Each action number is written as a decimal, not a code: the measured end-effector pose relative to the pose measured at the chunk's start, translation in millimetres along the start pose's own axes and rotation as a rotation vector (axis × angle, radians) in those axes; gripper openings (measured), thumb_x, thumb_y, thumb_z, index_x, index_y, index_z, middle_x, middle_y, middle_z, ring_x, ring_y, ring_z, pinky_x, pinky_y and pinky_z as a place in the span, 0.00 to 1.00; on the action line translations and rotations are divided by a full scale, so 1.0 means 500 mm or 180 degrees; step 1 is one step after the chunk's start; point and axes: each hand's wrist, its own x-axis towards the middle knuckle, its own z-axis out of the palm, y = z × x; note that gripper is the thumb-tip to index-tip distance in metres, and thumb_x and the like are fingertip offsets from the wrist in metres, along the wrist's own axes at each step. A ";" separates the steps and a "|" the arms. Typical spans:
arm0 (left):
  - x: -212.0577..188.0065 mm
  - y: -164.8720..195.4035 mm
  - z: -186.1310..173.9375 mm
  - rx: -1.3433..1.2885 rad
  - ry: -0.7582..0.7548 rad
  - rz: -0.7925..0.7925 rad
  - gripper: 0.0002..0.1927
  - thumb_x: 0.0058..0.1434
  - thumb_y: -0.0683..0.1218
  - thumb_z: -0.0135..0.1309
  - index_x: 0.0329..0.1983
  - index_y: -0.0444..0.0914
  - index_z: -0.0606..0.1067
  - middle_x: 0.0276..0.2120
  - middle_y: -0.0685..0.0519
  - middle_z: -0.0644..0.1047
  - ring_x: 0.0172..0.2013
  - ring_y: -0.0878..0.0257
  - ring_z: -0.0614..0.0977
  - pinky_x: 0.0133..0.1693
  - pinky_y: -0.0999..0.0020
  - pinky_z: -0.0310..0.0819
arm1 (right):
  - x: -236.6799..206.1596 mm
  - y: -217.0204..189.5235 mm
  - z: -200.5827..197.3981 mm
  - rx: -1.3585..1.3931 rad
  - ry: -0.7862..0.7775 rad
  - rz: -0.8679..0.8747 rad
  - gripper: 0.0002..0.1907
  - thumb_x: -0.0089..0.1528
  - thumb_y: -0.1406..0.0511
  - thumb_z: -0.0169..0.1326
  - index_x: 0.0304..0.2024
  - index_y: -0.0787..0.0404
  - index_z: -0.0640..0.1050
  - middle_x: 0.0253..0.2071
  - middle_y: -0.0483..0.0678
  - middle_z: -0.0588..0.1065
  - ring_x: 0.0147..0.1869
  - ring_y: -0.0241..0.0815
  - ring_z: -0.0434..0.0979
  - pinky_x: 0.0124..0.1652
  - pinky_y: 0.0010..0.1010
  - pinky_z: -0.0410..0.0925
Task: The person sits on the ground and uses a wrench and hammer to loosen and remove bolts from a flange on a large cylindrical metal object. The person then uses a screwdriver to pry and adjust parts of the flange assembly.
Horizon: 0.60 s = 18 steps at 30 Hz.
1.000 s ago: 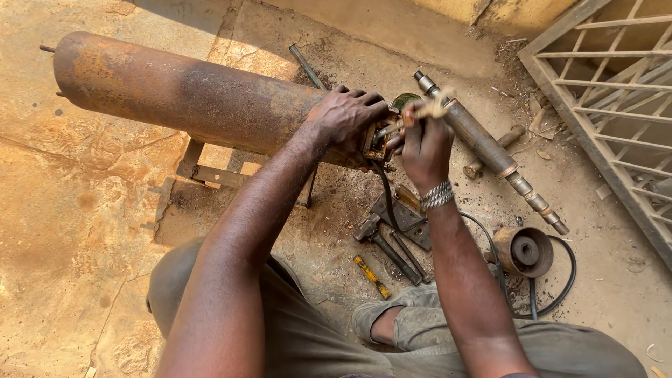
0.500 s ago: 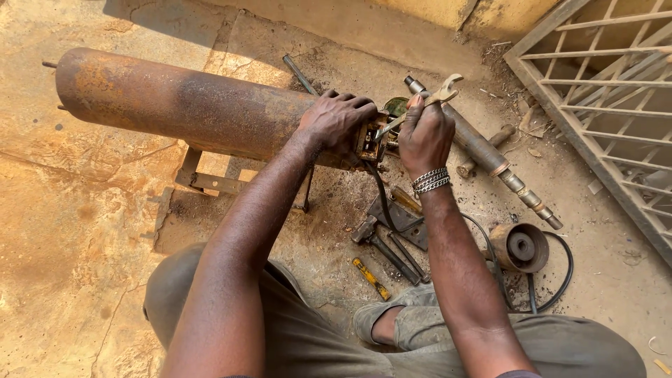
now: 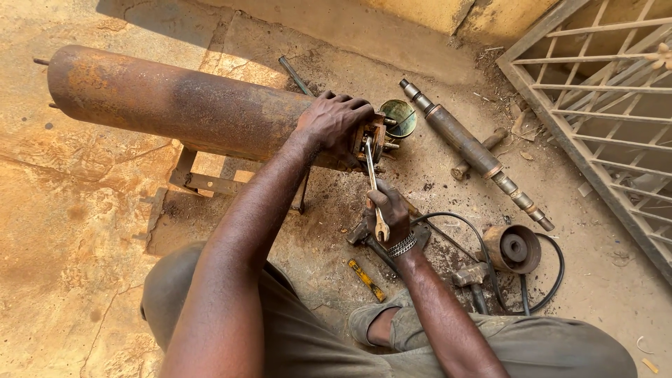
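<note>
A long rusty cylinder is seen lying across a low metal stand on the dusty concrete floor. Its right end is gripped from above by the left hand, fingers curled over the rim, so the end fitting is largely hidden and hard to make out. A slim wrench is grasped near its lower end by the right hand, clenched around the handle; the upper head of the wrench is set on the fitting, though the bolt it meets cannot be told. A round greenish cap is partly covered behind the fitting. A steel shaft is laid diagonally to the right, well apart from the cylinder. Near the person's knee a rusty pulley is ringed by a black cable, and a hammer and a yellow-handled tool are partly tucked under the wrist and trouser leg. A metal grate is cut off by the right edge.
</note>
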 end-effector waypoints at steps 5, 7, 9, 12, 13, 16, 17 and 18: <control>0.005 -0.001 0.003 0.0096 0.0098 0.0050 0.69 0.23 0.78 0.72 0.68 0.50 0.59 0.61 0.55 0.70 0.59 0.55 0.73 0.61 0.49 0.64 | -0.010 0.008 -0.001 -0.0024 -0.0091 -0.0210 0.16 0.64 0.70 0.56 0.52 0.56 0.70 0.51 0.59 0.75 0.48 0.54 0.81 0.42 0.38 0.81; 0.010 -0.001 0.007 0.0123 0.0048 0.0018 0.69 0.24 0.78 0.72 0.68 0.49 0.59 0.61 0.55 0.70 0.58 0.54 0.73 0.60 0.49 0.65 | 0.016 0.024 -0.005 0.0153 -0.0025 -0.0267 0.12 0.65 0.69 0.56 0.49 0.55 0.70 0.46 0.55 0.75 0.43 0.48 0.80 0.38 0.36 0.80; 0.015 0.000 0.012 0.0093 -0.0032 0.0000 0.68 0.24 0.78 0.72 0.67 0.48 0.59 0.60 0.54 0.70 0.58 0.53 0.73 0.60 0.49 0.65 | 0.071 0.042 -0.011 0.0392 0.0036 -0.0114 0.09 0.67 0.68 0.57 0.45 0.54 0.70 0.40 0.49 0.75 0.36 0.41 0.78 0.29 0.32 0.77; 0.020 0.000 0.018 0.0188 -0.0019 0.0019 0.64 0.28 0.74 0.73 0.67 0.50 0.59 0.59 0.54 0.71 0.58 0.55 0.74 0.60 0.49 0.66 | 0.198 0.065 -0.030 0.0772 -0.0112 0.0170 0.05 0.74 0.66 0.45 0.44 0.58 0.71 0.35 0.47 0.74 0.32 0.39 0.74 0.29 0.33 0.74; 0.020 -0.001 0.019 0.0232 0.0000 0.0026 0.65 0.28 0.74 0.73 0.67 0.49 0.59 0.59 0.54 0.71 0.57 0.55 0.74 0.60 0.49 0.66 | 0.246 0.072 -0.039 0.0416 -0.0376 0.0488 0.08 0.74 0.65 0.42 0.43 0.61 0.72 0.34 0.49 0.75 0.30 0.38 0.74 0.26 0.29 0.73; 0.020 -0.009 0.024 0.0238 0.0003 0.0020 0.65 0.29 0.75 0.73 0.66 0.47 0.59 0.59 0.54 0.71 0.58 0.55 0.74 0.61 0.49 0.66 | 0.397 0.121 -0.031 0.0899 -0.1158 0.2417 0.14 0.72 0.60 0.41 0.44 0.62 0.73 0.25 0.42 0.75 0.20 0.31 0.74 0.20 0.26 0.71; 0.019 -0.011 0.027 0.0170 -0.0024 -0.0010 0.63 0.31 0.74 0.74 0.66 0.47 0.59 0.60 0.54 0.72 0.59 0.56 0.74 0.62 0.49 0.65 | 0.424 0.133 -0.028 0.0936 -0.1521 0.2927 0.14 0.71 0.59 0.41 0.42 0.60 0.73 0.23 0.41 0.74 0.17 0.31 0.72 0.17 0.27 0.67; 0.020 -0.013 0.031 0.0101 -0.0053 -0.0028 0.61 0.33 0.74 0.74 0.65 0.47 0.60 0.60 0.55 0.72 0.60 0.56 0.74 0.64 0.48 0.65 | 0.436 0.140 -0.022 0.0374 -0.1500 0.2578 0.14 0.72 0.59 0.42 0.40 0.60 0.74 0.23 0.42 0.74 0.18 0.32 0.70 0.18 0.27 0.66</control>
